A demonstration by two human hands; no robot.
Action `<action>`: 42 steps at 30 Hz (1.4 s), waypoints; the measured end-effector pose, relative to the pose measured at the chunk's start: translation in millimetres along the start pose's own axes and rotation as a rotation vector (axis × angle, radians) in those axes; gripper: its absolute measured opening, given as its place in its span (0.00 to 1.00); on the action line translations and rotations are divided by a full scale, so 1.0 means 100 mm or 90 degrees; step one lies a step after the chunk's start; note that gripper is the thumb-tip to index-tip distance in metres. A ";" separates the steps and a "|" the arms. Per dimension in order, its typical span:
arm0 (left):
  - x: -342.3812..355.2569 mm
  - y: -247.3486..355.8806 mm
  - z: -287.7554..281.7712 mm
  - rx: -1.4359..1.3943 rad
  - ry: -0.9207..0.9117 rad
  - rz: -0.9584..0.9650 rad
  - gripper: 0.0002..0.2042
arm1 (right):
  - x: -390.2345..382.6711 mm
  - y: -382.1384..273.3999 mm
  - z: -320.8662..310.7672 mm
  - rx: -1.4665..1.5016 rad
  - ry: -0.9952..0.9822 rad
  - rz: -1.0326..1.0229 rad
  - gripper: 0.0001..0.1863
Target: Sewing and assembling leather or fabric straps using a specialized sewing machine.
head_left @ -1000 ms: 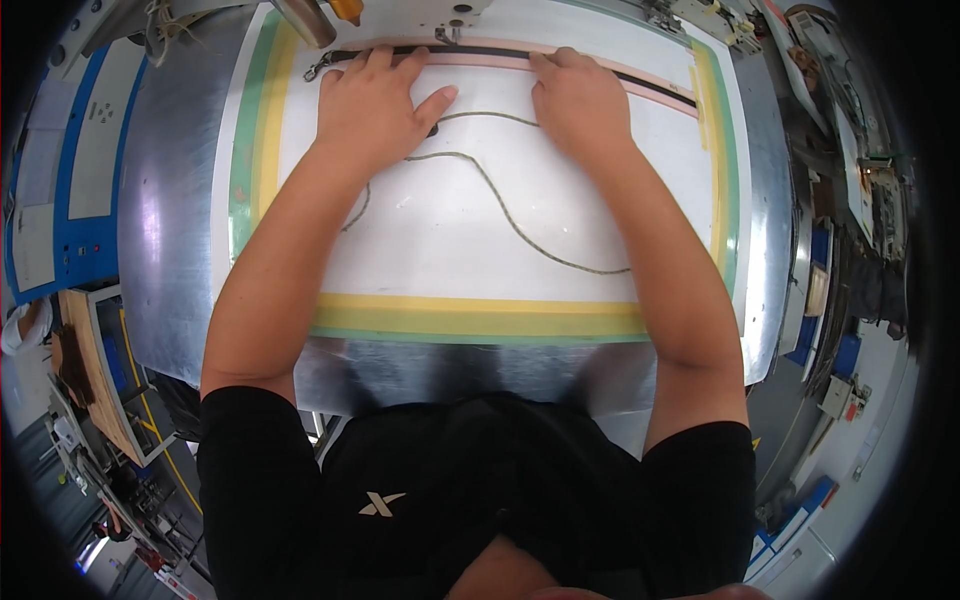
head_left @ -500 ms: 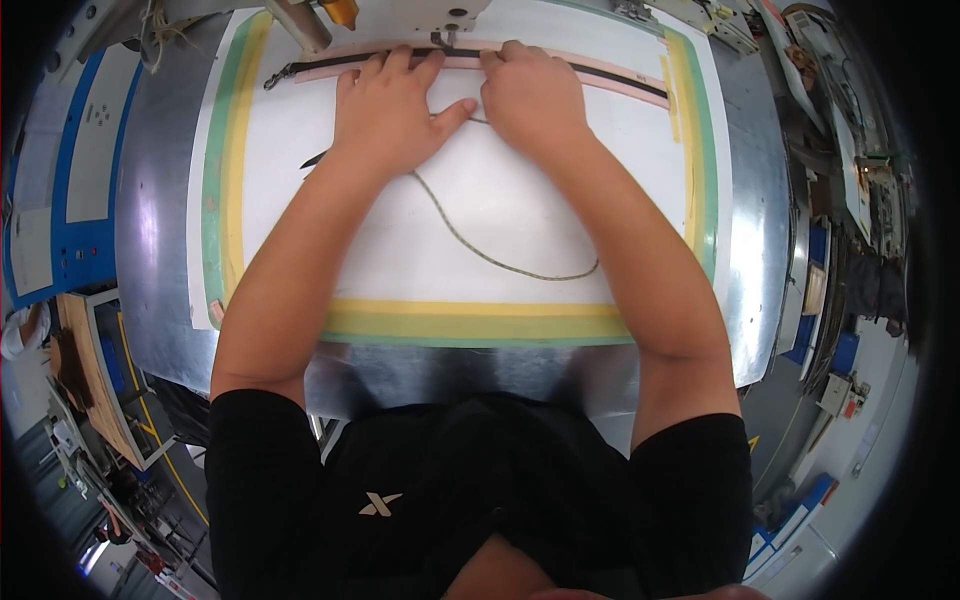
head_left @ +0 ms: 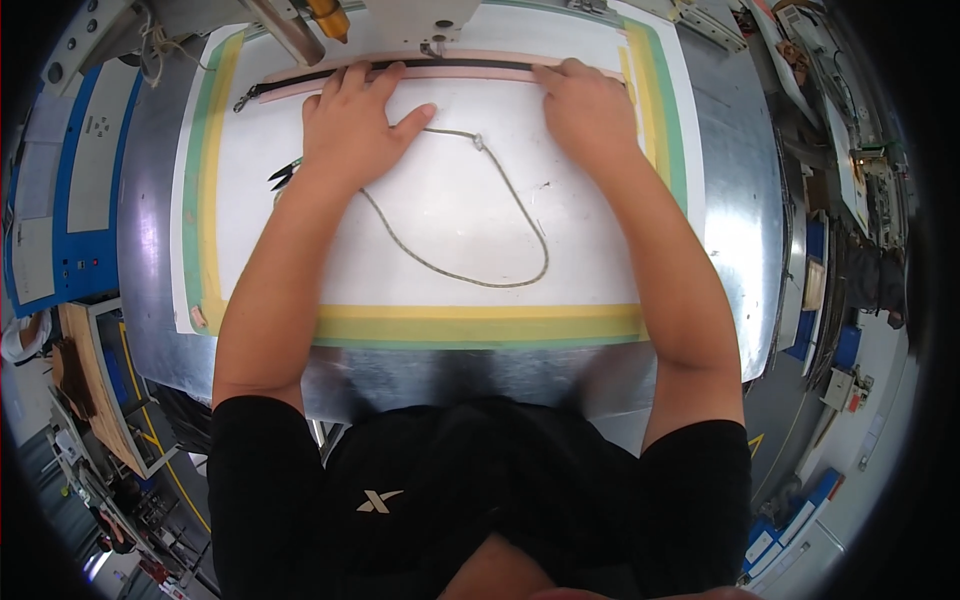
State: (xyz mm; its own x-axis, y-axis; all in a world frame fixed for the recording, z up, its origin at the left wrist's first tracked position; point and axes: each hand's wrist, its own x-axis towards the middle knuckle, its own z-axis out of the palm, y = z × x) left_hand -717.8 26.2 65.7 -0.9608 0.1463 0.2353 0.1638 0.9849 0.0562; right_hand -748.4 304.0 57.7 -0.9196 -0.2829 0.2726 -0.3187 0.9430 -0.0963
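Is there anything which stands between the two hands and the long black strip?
Nothing visible does. Fingers of the left hand and the right hand already reach the black strip. The thin cord lies nearer the person's body.

We have a shiny silver metal bench point(head_left: 150, 250) carrying a flat white sheet point(head_left: 440, 222), bordered with yellow and green tape point(head_left: 480, 328). On this sheet we see a long pink strip point(head_left: 480, 73) with a narrow black strap point(head_left: 470, 64) along it, a thin green cord point(head_left: 500, 286) lying in a curve, and a partly hidden black two-pointed tool point(head_left: 283, 176).
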 end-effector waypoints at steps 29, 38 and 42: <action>0.10 0.83 0.09 -0.015 0.019 0.044 0.35 | -0.01 -0.08 0.00 -0.021 0.005 -0.067 0.22; 0.10 0.82 0.05 0.008 -0.010 0.007 0.36 | -0.17 0.36 -0.06 -0.029 0.027 -0.047 0.20; 0.09 0.86 0.11 0.005 0.007 0.012 0.37 | -0.20 0.50 0.00 0.008 0.058 -0.068 0.20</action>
State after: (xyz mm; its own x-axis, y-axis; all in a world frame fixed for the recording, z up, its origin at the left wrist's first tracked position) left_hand -714.5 112.9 61.6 -0.9552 0.1635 0.2467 0.1797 0.9827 0.0442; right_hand -746.0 357.3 47.2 -0.8560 -0.3632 0.3679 -0.4164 0.9062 -0.0741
